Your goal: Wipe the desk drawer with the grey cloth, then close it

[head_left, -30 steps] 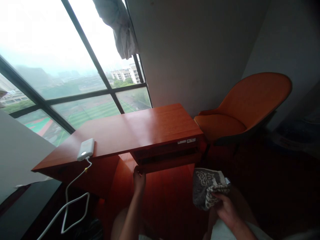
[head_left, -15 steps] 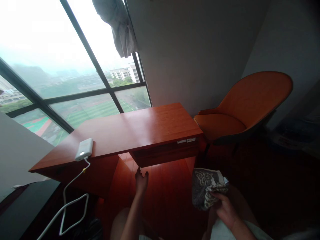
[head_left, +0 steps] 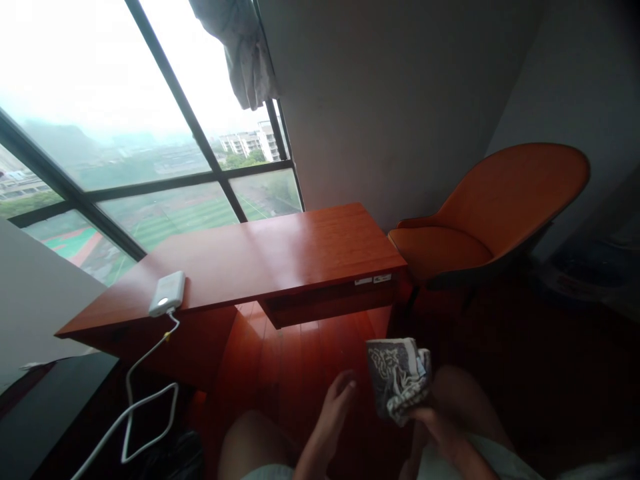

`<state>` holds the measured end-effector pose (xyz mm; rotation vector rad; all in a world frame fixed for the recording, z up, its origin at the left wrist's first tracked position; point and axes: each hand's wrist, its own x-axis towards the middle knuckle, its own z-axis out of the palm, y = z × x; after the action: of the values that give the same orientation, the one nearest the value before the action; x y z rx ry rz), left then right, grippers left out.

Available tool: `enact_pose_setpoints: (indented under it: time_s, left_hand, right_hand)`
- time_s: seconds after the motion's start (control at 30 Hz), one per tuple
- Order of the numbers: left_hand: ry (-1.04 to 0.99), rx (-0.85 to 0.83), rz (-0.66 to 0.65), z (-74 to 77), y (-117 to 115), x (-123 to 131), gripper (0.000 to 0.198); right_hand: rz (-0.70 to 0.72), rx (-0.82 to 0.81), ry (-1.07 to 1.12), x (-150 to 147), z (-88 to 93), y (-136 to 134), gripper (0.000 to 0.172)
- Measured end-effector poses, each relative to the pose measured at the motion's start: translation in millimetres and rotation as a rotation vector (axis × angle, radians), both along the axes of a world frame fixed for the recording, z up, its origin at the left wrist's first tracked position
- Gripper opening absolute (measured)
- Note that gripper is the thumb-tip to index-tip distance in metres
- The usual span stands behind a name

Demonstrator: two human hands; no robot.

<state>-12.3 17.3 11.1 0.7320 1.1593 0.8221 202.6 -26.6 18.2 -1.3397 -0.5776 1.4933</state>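
Note:
A folded grey and cream patterned cloth (head_left: 395,377) hangs from my right hand (head_left: 437,427), whose fingers close on its lower right corner. To the left of the cloth, with a gap between them, my left hand (head_left: 337,403) is raised over the floor, fingers apart and holding nothing. Both hands are in front of the reddish wooden desk (head_left: 280,257), above my knees.
A white power bank (head_left: 169,293) lies on the desk's left part, its white cable (head_left: 131,373) looping down at the left. An orange chair (head_left: 520,200) stands right of the desk. Behind the desk are a window and a grey curtain (head_left: 245,60).
My left hand has moved right and down, closer to the cloth. The cloth and my right hand have shifted a little to the left.

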Motion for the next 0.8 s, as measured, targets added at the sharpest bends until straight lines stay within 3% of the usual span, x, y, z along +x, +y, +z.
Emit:
enact_pose_setpoints:
  time_s: [0.17,0.27,0.37,0.47,0.6,0.67,0.73,0.8]
  left_hand:
    - [-0.511,-0.265,0.069,-7.3,-31.6,29.3,0.057]
    - [-0.664,-0.358,0.11,-20.2,-39.4,24.3,0.062]
    - [-0.7,-0.396,0.103,-24.8,-42.4,11.0,0.062]
    - [-0.7,-0.425,0.069,-16.0,-42.8,4.4,0.071]
    - [-0.64,-0.436,0.088,2.6,-40.1,10.0,0.075]
    - [-0.608,-0.385,0.153,9.6,-37.8,13.0,0.071]
    - [-0.605,-0.31,0.196,15.0,-36.1,12.6,0.067]
    - [-0.61,-0.249,0.173,18.7,-36.5,9.1,0.062]
  right_hand:
    - [0.34,0.337,-0.311,-32.3,15.4,-2.5,0.079]
    - [0.406,0.436,-0.465,-39.0,16.2,-3.0,0.068]
    - [0.255,0.385,-0.565,-34.4,3.5,1.8,0.053]
    - [0.077,0.216,-0.544,-27.2,-16.4,8.8,0.062]
    - [0.155,-0.007,-0.254,-22.4,-32.3,13.8,0.055]
    - [0.117,-0.006,-0.197,-21.4,-32.9,13.5,0.049]
    - [-0.011,0.009,-0.222,-20.2,-32.3,12.6,0.047]
    - [-0.109,-0.008,-0.268,-18.6,-34.9,12.4,0.047]
